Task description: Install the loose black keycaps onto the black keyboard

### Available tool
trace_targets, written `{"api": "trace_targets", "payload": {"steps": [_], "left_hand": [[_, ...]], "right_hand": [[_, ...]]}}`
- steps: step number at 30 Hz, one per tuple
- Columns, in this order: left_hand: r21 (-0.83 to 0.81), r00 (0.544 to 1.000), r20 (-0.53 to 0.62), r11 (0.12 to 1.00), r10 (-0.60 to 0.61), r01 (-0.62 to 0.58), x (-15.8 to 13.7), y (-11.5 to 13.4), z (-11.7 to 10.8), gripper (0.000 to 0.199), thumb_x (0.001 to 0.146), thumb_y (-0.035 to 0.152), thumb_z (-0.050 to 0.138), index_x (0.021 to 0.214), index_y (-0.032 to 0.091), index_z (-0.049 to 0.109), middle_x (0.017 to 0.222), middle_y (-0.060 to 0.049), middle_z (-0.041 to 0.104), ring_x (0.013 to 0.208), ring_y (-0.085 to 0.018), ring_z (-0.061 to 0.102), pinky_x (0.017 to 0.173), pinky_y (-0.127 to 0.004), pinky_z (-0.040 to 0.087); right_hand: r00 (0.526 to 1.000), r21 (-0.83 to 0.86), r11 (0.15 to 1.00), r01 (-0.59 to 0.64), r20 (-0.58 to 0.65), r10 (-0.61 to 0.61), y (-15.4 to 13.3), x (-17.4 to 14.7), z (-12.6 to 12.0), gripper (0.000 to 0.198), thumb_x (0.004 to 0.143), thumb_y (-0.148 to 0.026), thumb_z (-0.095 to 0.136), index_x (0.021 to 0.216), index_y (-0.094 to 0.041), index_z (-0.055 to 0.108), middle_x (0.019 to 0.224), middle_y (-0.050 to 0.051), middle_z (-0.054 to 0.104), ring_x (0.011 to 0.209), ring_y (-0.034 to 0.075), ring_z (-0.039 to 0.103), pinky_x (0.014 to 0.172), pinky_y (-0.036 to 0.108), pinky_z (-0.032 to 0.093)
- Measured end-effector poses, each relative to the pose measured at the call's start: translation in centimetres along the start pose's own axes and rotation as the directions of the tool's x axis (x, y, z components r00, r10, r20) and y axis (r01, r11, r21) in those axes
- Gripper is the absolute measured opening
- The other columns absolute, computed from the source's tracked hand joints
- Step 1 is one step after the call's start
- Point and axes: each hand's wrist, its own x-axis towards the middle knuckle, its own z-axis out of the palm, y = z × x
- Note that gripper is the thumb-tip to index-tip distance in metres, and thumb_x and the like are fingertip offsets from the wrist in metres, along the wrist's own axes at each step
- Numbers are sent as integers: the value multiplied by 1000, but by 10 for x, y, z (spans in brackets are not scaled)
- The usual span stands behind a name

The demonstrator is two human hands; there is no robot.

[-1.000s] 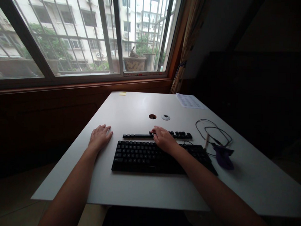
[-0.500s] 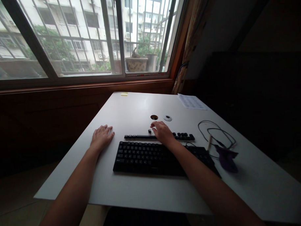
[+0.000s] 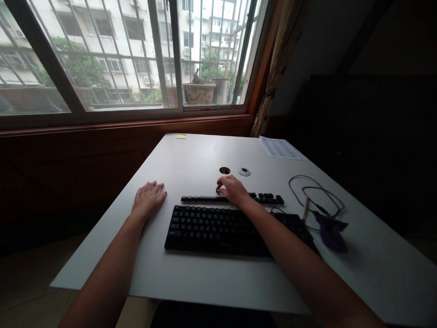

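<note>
My left hand (image 3: 148, 198) lies flat on the table, fingers spread, left of the black keyboard (image 3: 198, 229), and holds nothing. Beyond the keyboard my right hand (image 3: 233, 189) has thumb and fingers closed around a small black keycap (image 3: 217, 190), mostly covered by the fingertips. A row of loose black keycaps (image 3: 199, 198) lies along the keyboard's far side, with its middle hidden behind my right hand. More keycaps (image 3: 265, 196) are at the right end of that row. My right forearm passes over the keyboard's right part and hides some keys.
Right of the keyboard lie a looped black cable (image 3: 321, 189), a dark purple cloth-like item (image 3: 332, 233) and a thin light stick (image 3: 305, 207). Farther back are a cable hole (image 3: 224, 170), its round cover (image 3: 244, 171), printed sheets (image 3: 279, 148) and yellow notes (image 3: 181, 136).
My right hand has lowered slightly, and its fingers have closed on the single keycap that stood apart behind the row. My left hand stays in place.
</note>
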Motion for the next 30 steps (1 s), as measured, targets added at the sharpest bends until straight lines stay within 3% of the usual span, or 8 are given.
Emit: {"api": "trace_targets", "payload": {"steps": [7,15,20,30], "left_hand": [[5,1000,7,1000,3,-3,-1,1,-2,57,104,53,38,151,25,54,163,-12,47,153,-31,38,125,-49,28],[5,1000,5,1000,2,-2,1,-1,1,58,103,53,38,151,25,55,163,-13,47,152,-31,39,124,-51,28],[10,1000,7,1000,9,-9,1,-2,2,58,104,53,37,152,25,54,163,-13,47,152,-31,39,124,-51,29],[21,1000,7,1000,18,-19,1,-2,0,59,104,53,36,152,25,55,162,-13,48,152,-31,39,124,-50,30]], "right_hand": [[999,102,994,32,-24,-29,-22,-16,-18,18,85,-11,79,98,-21,72,101,7,74,113,25,63,102,42,51],[984,290,942,171,-7,-177,-59,-102,-52,18,86,-14,79,98,-25,72,98,3,76,105,23,66,95,40,56],[964,227,938,261,-17,-264,-66,-136,-51,17,88,-14,78,99,-25,72,97,4,77,102,23,66,92,41,58],[950,90,946,310,-77,-304,-80,-150,-43,10,93,-16,74,98,-24,72,97,4,78,93,24,65,86,42,59]]}}
